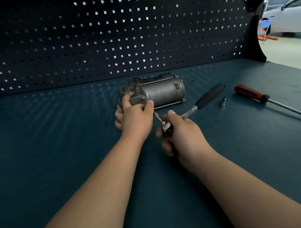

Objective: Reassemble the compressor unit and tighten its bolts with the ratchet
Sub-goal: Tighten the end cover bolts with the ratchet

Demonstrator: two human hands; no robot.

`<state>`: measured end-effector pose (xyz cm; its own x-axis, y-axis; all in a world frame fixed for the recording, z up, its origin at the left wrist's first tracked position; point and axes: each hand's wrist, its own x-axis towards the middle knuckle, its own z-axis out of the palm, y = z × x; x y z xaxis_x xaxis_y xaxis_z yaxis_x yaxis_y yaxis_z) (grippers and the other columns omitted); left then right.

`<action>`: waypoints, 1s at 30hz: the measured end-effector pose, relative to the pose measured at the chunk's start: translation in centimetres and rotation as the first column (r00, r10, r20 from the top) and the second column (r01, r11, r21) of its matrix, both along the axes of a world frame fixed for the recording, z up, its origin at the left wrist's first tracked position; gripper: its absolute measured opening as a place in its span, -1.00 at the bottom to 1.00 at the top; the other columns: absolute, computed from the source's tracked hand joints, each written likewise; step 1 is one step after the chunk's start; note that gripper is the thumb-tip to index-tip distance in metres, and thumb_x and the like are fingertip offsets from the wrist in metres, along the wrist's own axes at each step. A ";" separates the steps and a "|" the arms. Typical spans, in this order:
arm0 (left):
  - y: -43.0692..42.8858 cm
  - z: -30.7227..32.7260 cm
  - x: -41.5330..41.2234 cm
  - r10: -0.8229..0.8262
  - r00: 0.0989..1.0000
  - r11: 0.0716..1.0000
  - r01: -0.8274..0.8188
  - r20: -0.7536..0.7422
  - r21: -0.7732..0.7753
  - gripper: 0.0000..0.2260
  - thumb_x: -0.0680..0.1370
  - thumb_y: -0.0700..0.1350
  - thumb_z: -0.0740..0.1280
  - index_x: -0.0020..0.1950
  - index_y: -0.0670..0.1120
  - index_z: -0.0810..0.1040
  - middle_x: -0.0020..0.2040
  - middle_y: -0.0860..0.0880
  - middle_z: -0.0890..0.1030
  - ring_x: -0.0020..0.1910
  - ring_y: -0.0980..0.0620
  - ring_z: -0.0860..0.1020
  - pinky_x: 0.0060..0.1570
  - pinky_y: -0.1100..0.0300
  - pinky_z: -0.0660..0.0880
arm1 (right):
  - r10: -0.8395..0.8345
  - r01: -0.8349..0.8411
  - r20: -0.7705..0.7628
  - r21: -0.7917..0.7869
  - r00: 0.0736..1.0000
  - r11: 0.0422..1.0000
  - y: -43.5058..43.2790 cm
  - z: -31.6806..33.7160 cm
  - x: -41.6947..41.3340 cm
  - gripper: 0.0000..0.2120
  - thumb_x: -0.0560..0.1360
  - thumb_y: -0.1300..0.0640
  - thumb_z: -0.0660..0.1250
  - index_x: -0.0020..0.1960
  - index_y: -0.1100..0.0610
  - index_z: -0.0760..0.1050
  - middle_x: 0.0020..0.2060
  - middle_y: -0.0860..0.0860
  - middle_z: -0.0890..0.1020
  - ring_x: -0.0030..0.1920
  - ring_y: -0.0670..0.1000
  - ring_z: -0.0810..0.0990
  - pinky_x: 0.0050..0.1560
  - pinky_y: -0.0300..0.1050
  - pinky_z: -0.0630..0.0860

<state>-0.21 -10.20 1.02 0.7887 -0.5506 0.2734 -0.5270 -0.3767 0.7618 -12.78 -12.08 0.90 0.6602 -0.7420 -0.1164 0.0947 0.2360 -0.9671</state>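
**Bench top & what's on it**

Dark teal bench (56,142) w/ matte surface. Compressor unit (164,92) lies on its side near the back, approx. ctr. To its right: small socket bit (223,103) standing upright, then red/black-handled screwdriver (251,94) lying flat, shaft toward right edge.

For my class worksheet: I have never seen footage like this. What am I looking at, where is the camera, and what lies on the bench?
No machine here: a person works bare-handed, filmed by one camera worn on the head, looking down. The left hand grips the compressor unit on the bench. The right hand holds the ratchet near its head, its extension reaching the unit. A screwdriver and a small bit lie to the right.
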 end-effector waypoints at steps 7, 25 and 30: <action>0.1 -0.1 -0.3 0.031 0.985 0.994 -0.048 -0.170 -0.099 -0.65 0.51 0.08 0.33 0.27 0.10 0.40 0.46 -0.04 0.21 0.41 -0.16 0.14 0.36 0.06 0.09 | -0.277 -0.261 -0.429 -0.835 0.860 0.484 0.6 -1.1 -0.2 -0.80 0.60 -0.11 0.09 0.15 -0.04 0.23 -0.13 -0.10 0.56 -0.11 0.09 0.54 -0.21 -0.03 0.37; -0.5 -0.7 0.0 0.036 0.997 0.999 -0.035 0.067 -0.016 -0.63 0.60 0.10 0.17 -0.34 0.02 0.54 0.51 0.20 0.10 0.45 -0.06 0.05 0.40 -0.02 -0.08 | 0.029 -0.183 0.282 0.537 0.959 0.823 -0.6 0.4 -0.2 -0.68 0.64 -0.11 0.01 -0.14 0.07 0.30 -0.43 -0.01 0.43 -0.64 -0.09 0.15 -0.62 -0.32 0.08; -0.2 -0.1 -0.1 0.047 0.998 0.998 -0.046 0.039 -0.032 -0.60 0.59 0.09 0.20 -0.43 0.02 0.49 0.49 0.24 0.14 0.42 -0.04 0.10 0.40 -0.05 -0.04 | 0.041 -0.121 0.202 0.405 0.979 0.906 0.2 0.2 0.1 -0.73 0.64 -0.10 0.04 -0.06 0.07 0.34 -0.41 0.01 0.48 -0.62 -0.06 0.18 -0.55 -0.30 0.11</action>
<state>-0.32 -10.43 0.93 0.8016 -0.5042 0.3213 -0.5395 -0.3781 0.7523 -12.69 -11.91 1.06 0.7553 -0.5965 -0.2714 0.2249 0.6249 -0.7476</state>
